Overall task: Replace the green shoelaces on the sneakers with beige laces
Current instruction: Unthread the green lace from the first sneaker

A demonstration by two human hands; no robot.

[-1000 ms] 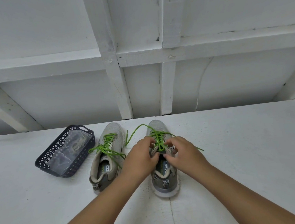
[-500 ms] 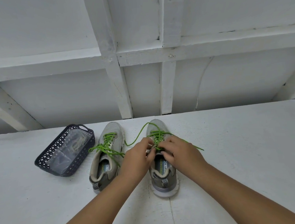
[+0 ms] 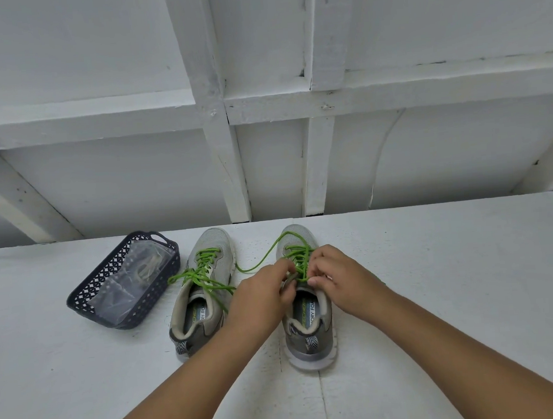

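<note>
1. The white table (image 3: 439, 279) lies under both forearms and runs wide on either side of the hands.
2. The dark basket (image 3: 87, 300) sits well off to the left of the left hand, with a clear bag (image 3: 135, 280) inside; pale cord shows through it, probably the beige laces, though that is hard to confirm.
3. The left sneaker (image 3: 204, 281) stands just left of the left hand, its green lace (image 3: 197, 276) loose, the ends trailing across the tongue.
4. The right sneaker (image 3: 308, 332) stands directly under both hands, heel toward the person.
5. The left hand (image 3: 259, 300) is curled, fingertips pinching at the tongue and the right shoe's green lace (image 3: 300, 257); one end loops away beyond the knuckles.
6. The right hand (image 3: 336, 277) is curled too, pinching the same lace at the upper eyelets.
7. Likely risk: pulling one crossing while the other still binds could cinch the lace tighter instead of freeing it.
8. A hard tug could also drag the light shoe toward the person, or let the thin lace slip from the pinch.
</note>
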